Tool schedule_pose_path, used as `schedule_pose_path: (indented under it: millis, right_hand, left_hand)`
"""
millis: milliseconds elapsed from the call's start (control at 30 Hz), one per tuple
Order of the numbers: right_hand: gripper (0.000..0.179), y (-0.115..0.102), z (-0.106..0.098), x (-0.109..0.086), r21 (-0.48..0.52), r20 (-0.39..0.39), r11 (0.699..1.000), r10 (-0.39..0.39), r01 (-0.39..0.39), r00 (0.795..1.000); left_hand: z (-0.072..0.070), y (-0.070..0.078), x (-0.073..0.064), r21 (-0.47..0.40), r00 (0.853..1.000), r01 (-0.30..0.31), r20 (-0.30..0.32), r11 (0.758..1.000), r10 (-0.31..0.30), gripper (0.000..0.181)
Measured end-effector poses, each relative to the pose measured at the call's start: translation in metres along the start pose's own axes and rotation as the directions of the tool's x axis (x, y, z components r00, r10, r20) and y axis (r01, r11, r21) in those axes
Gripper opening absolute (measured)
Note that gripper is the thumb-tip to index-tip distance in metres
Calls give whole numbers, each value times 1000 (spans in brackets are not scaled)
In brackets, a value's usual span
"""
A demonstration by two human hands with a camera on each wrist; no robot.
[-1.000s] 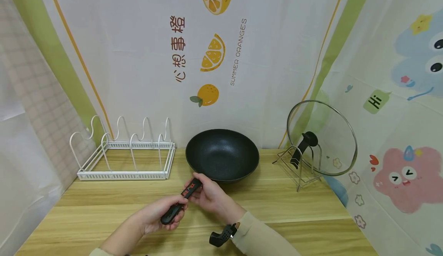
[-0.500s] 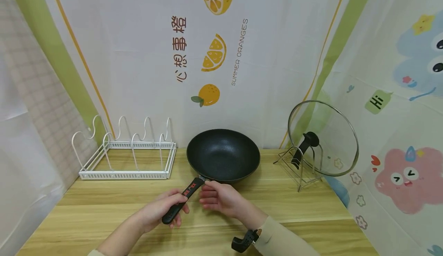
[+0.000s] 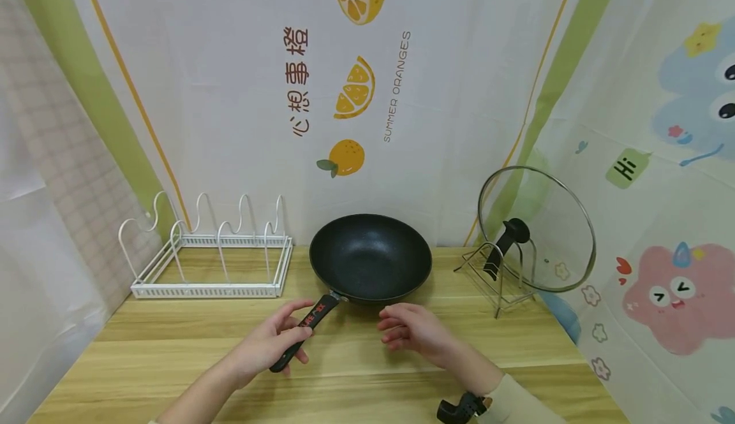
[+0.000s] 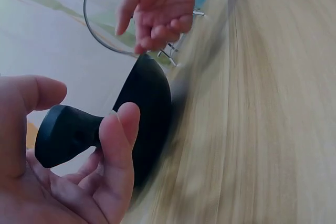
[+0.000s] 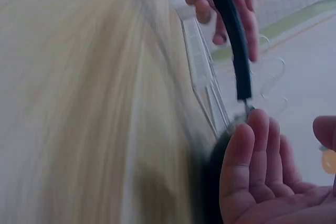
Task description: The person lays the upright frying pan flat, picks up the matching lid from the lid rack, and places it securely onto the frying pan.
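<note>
A black wok (image 3: 370, 255) stands on the wooden table, its black handle (image 3: 318, 312) with red lettering slanting toward the front left. My left hand (image 3: 272, 344) is around this handle with its fingers loosened and spread, the thumb by the handle's top. In the left wrist view, gaps show between the fingers and the handle end (image 4: 65, 136). My right hand (image 3: 416, 335) hovers in front of the wok's right side, holding nothing, its fingers loosely bent. The right wrist view shows those fingers (image 5: 258, 156) close together, with the wok partly hidden behind them.
A white wire rack (image 3: 207, 290) stands at the back left. To the right, a small metal stand (image 3: 498, 284) holds a glass lid (image 3: 554, 233) upright, its black knob (image 3: 505, 242) facing left. A printed curtain (image 3: 241, 124) hangs behind the table.
My right hand has left the wok handle and moved right. My left hand has loosened its grip on the handle, with the index finger now stretched away. The wok stays in place.
</note>
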State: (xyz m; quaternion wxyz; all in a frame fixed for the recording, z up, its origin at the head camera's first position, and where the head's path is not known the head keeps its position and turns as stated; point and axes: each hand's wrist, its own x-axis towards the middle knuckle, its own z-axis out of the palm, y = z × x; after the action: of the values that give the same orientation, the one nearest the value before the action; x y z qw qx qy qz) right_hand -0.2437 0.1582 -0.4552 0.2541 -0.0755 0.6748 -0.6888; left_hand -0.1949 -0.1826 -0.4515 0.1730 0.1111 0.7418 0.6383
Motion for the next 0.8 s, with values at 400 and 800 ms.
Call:
schedule_pose_path:
  millis: [400,800]
  right_hand:
    - [33,-34,-75,1,-27,-211,996,-91,87,973]
    - [42,-42,-129,46,-433,-458,901,-252,33,853]
  left_hand:
    - [6,0,0,7,999,-33,-4,999,33,67]
    - [7,-2,1,21,998,-63,2,998,63,58]
